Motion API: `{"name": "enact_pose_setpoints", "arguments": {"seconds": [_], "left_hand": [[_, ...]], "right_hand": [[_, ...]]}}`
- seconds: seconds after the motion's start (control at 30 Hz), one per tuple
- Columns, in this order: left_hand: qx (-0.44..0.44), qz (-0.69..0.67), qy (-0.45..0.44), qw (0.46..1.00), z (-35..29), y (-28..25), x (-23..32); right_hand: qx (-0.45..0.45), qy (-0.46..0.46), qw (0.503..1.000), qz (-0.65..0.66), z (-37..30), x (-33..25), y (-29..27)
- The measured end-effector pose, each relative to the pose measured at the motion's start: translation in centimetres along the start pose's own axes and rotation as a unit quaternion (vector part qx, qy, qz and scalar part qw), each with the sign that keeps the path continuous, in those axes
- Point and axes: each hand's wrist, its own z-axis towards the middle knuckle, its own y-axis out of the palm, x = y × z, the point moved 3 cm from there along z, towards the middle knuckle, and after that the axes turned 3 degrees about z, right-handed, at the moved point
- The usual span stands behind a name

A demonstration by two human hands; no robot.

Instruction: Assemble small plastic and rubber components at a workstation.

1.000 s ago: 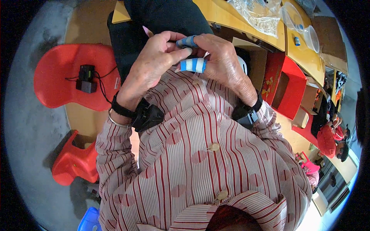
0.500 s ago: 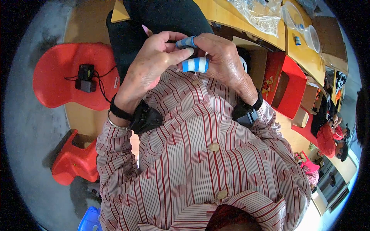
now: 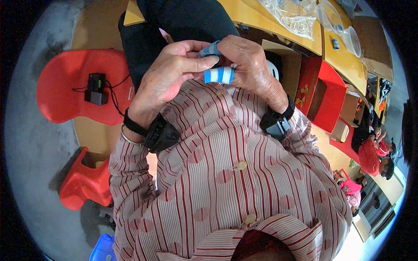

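Observation:
My left hand (image 3: 167,65) and my right hand (image 3: 250,63) meet in front of my striped shirt, above my dark-trousered lap. Blue-and-white striped wraps cover fingers of the right hand: one wrap (image 3: 219,75) shows broad bands, the other wrap (image 3: 209,49) sits higher, near the left fingertips. The left thumb and fingers are pinched together between these wraps. The right fingers are bent inward against them. Whatever lies between the fingertips is too small or hidden to name. A tiny pale bit (image 3: 234,66) shows beside the right hand's lower wrapped finger.
A wooden table (image 3: 344,65) at the upper right bears a clear plastic bag (image 3: 294,17), clear plastic tubs (image 3: 352,42) and a small blue-and-white roll (image 3: 335,44). At the left, a red chair (image 3: 56,87) holds a black device (image 3: 96,89) with cables. Other people (image 3: 370,152) sit far right.
Both hands have shifted very slightly to the left. The left thumb lies a little straighter, and the lower wrapped finger has turned slightly. The pale bit now shows more clearly.

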Motion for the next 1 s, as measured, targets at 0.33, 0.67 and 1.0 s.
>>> {"name": "enact_pose_setpoints", "arguments": {"seconds": [0.33, 0.67, 1.0], "left_hand": [[-0.033, 0.164, 0.117, 0.979, -1.3, 0.3, 1.9], [0.004, 0.077, 0.000, 0.997, -0.8, -0.4, -1.5], [0.012, -0.009, -0.026, 1.000, -0.3, -1.4, -2.4]], "right_hand": [[0.023, 0.027, 0.999, 0.001, 0.3, -0.7, -1.3], [-0.053, 0.100, 0.993, -0.014, -0.6, 0.2, 0.5], [-0.094, 0.122, 0.988, -0.001, -0.4, 0.9, 1.1]]}}
